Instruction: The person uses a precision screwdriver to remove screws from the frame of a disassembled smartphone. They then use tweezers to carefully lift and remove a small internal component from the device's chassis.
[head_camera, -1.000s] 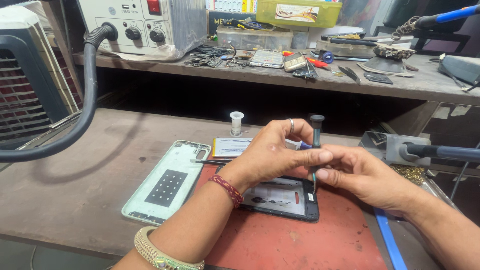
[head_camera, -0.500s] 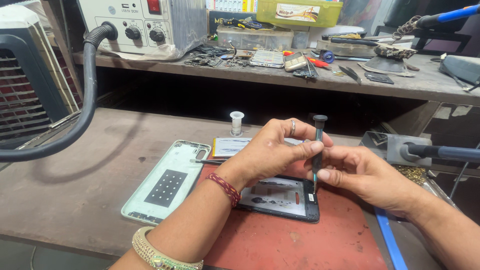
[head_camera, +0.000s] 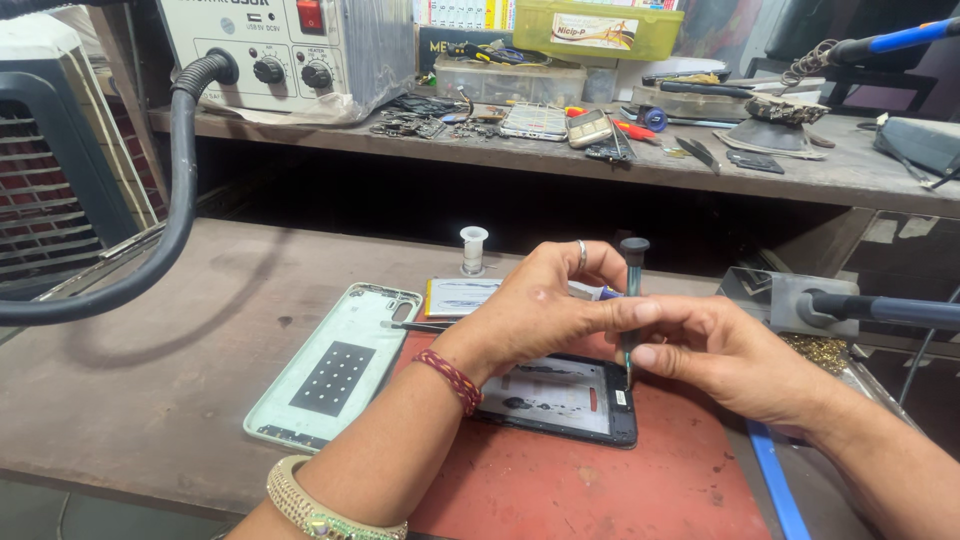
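1. Two hands on one tool: right hand (head_camera: 730, 360) pinching the shaft of a slim dark screwdriver (head_camera: 630, 300) between thumb and fingers, closed tight on it; left hand (head_camera: 540, 310) curled over from the other side, fingertips also closed on the shaft, apparently to steady it.
2. Screwdriver held upright, round cap above the grip, thin tip below the grip at the right edge of the opened phone (head_camera: 560, 395); vertical hold judged suited to a small screw seated there, screw itself too small to confirm.
3. Opened phone lying flat directly beneath the grip on a red work mat (head_camera: 560, 490); black frame, pale inner plate with dark smudges. Mat surface matte, scuffed.
4. Left of the grip, apart from the phone: pale green back cover (head_camera: 335, 365), inner face up, dark square pad at centre, rounded corners.
5. Behind the grip: small white spool (head_camera: 473, 248), upright on the worn wooden bench (head_camera: 150, 380).
6. Right of the grip: soldering iron holder (head_camera: 800, 300), grey metal.
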